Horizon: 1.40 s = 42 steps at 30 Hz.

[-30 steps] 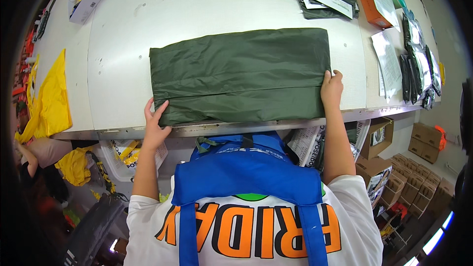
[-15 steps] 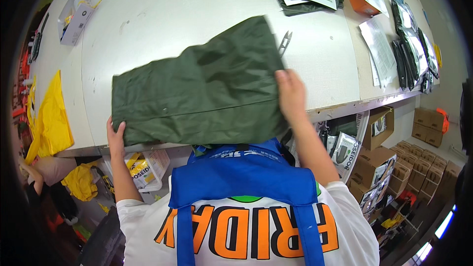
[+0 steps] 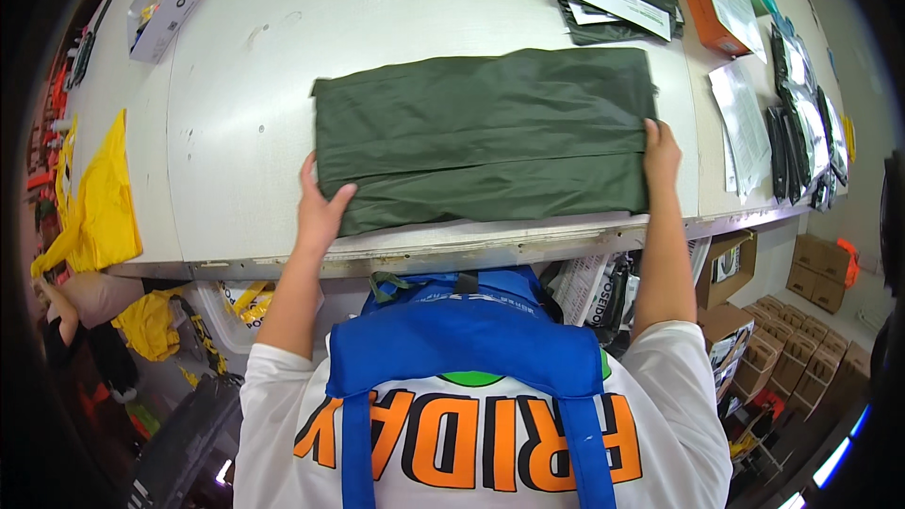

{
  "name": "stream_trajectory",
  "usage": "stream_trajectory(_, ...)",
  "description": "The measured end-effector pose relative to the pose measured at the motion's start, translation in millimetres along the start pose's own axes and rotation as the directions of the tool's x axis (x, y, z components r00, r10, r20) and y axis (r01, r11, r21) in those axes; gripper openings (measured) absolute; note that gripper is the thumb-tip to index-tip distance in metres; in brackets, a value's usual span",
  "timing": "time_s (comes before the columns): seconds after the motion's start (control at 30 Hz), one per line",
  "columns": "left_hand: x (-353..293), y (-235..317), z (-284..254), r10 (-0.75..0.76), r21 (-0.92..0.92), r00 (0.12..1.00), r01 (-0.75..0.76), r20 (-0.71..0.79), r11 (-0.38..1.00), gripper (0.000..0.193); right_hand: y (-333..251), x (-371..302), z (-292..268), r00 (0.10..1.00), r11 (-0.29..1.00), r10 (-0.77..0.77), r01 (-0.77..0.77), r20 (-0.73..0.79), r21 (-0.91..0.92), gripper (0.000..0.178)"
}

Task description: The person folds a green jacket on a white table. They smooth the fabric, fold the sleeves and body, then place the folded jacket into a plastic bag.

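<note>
A folded dark green garment [image 3: 490,137] of thin, slightly shiny cloth lies on the white table in front of me, a long rectangle with a seam running along it. My left hand [image 3: 322,205] holds its lower left corner, thumb on top and fingers along the left edge. At the right edge my right hand [image 3: 663,153] grips the cloth, its fingertips partly hidden by it. Creases cross the upper layer.
Dark packages with white papers [image 3: 622,5] lie at the back right, beside an orange box [image 3: 712,0]. Shiny black packets [image 3: 797,113] line the right side. Yellow cloth [image 3: 102,198] hangs over the left edge, where another person's arm [image 3: 62,313] shows. Cartons [image 3: 801,339] stand below right.
The garment has moved right and away from me, and now lies flatter and straighter on the table. Both hands moved with it. The small snips beside it are no longer visible.
</note>
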<state>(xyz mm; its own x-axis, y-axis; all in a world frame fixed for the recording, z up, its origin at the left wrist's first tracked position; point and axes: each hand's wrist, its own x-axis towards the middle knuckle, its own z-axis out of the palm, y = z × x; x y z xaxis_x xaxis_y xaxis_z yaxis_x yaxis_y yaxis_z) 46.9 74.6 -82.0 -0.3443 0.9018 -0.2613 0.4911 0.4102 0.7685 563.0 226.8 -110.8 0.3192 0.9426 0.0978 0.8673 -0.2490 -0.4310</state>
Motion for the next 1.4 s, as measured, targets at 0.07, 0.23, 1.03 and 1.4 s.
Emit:
stream_trajectory(0.07,-0.9,11.1,4.8,0.015,-0.033,1.0,-0.015,0.002,0.999,0.078,16.6,10.1,-8.2,0.999,0.999,-0.004,0.002,0.045,0.039,0.039)
stream_trajectory(0.23,-5.2,3.1,-36.2,-0.01,-0.162,0.999,0.017,0.047,0.987,0.074,-13.4,-20.7,3.1,0.997,0.99,-0.042,0.032,0.072,0.137,0.039)
stream_trajectory(1.03,28.8,-20.9,-48.3,-0.366,-0.529,0.894,0.449,0.26,0.72,0.052,-171.9,-48.9,13.7,0.896,0.857,-0.437,0.44,-0.076,0.267,0.07)
stream_trajectory(1.4,-20.2,229.5,-17.3,0.397,-0.694,0.733,0.141,0.552,0.706,0.064,-211.8,-139.4,61.2,0.841,0.147,-0.184,-0.489,0.509,0.86,0.059)
